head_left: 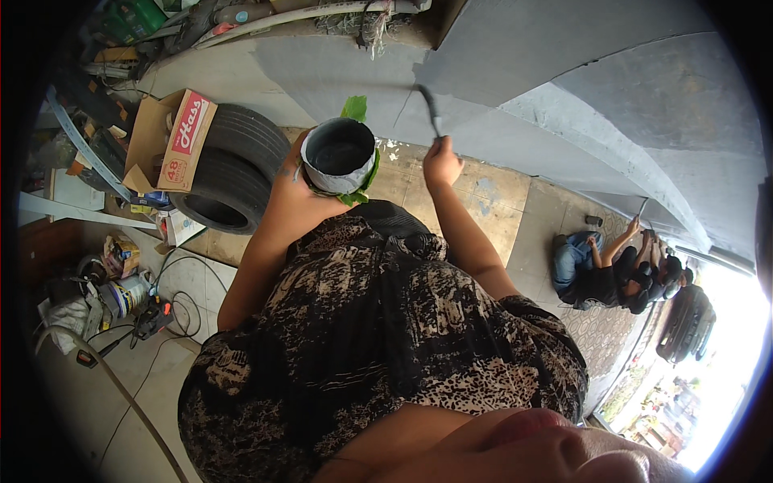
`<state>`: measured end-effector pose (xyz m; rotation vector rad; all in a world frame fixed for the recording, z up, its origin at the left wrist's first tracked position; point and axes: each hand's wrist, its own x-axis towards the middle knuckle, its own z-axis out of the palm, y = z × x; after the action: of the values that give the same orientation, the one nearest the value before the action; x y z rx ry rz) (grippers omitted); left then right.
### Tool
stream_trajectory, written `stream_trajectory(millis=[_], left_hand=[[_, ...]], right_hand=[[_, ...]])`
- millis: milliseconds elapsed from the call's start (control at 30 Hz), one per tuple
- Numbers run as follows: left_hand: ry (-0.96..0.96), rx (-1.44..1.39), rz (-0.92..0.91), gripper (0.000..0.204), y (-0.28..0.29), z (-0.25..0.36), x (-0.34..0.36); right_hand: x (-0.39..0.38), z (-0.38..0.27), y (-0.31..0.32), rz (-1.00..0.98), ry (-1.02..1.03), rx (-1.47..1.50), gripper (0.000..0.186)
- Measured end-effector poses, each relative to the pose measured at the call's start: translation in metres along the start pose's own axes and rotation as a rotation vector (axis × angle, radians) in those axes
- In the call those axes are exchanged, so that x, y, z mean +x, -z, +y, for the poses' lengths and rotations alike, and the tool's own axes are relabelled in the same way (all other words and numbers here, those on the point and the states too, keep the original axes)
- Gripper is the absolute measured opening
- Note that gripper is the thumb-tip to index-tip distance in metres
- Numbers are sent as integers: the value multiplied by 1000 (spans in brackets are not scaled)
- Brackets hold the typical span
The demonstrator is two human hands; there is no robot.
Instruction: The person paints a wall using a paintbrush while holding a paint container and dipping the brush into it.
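Note:
My left hand (299,193) is wrapped round a round, grey-smeared paint cup (332,182), held upright in front of my chest. Dark grey paint shows inside it, and a green leaf (354,108) sticks out around its outside. In my right hand (442,164) is a paintbrush (432,111), gripped by its lower end. The brush's far end reaches up to the grey wall (475,60), where darker and lighter grey patches meet. Whether the bristles touch the wall is hard to tell.
Stacked tyres (233,173) and an open cardboard box (161,145) stand at my left. Cables (189,298) and tools lie on the floor there. Clutter fills a ledge (314,24) above. Farther right, other people (612,266) sit by the wall, one arm raised to it.

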<state>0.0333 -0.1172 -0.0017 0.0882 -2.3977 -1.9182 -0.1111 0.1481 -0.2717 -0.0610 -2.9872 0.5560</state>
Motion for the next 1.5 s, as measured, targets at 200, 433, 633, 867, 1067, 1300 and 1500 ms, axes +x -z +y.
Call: stream_trajectory(millis=[200, 433, 633, 867, 1067, 1300, 1500], left_hand=[[-11, 14, 12, 87, -2, -4, -10], [11, 24, 22, 85, -5, 2, -13], [36, 45, 45, 86, -1, 4, -15], [22, 53, 34, 89, -2, -4, -11], [35, 41, 50, 89, -6, -3, -9], [34, 24, 2, 85, -14, 2, -1], [7, 146, 37, 86, -17, 13, -1]], right_hand=[[-23, 13, 8, -73, 102, -33, 19], [13, 5, 1, -8, 34, -61, 18], [-15, 11, 3, -49, 194, -89, 17], [12, 16, -4, -62, 94, -74, 19], [-7, 42, 7, -86, 65, -67, 19], [19, 19, -2, -50, 122, -79, 17], [4, 37, 2, -61, 53, -48, 17]])
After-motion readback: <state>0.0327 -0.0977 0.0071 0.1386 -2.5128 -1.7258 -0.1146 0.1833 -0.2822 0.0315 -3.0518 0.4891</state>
